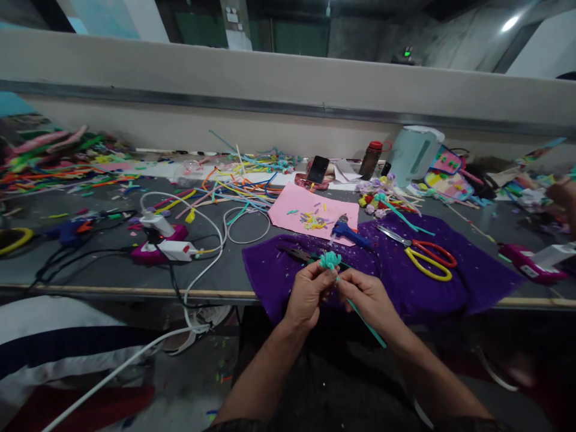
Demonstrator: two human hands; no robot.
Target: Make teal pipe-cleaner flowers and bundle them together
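Note:
Between my hands is a teal pipe-cleaner flower (330,260) with a ruffled head and a long teal stem (369,329) slanting down to the right. My left hand (306,294) is closed, pinching the flower just under its head. The fingers of my right hand (365,295) are pinched round the stem close below the head. Both hands are over the front edge of a purple cloth (270,264). Dark pliers (294,253) lie behind my left hand, partly covered. Beyond my right hand are scissors (411,245) with red and yellow handles and a blue glue gun (348,232).
A pink sheet (281,210) bears small yellow and purple scraps. Finished flowers (375,198) lie behind the cloth, near a kettle (414,155) and a bottle (372,159). White cables and a power strip (155,251) are on the left. Another person's hand (562,195) shows at far right.

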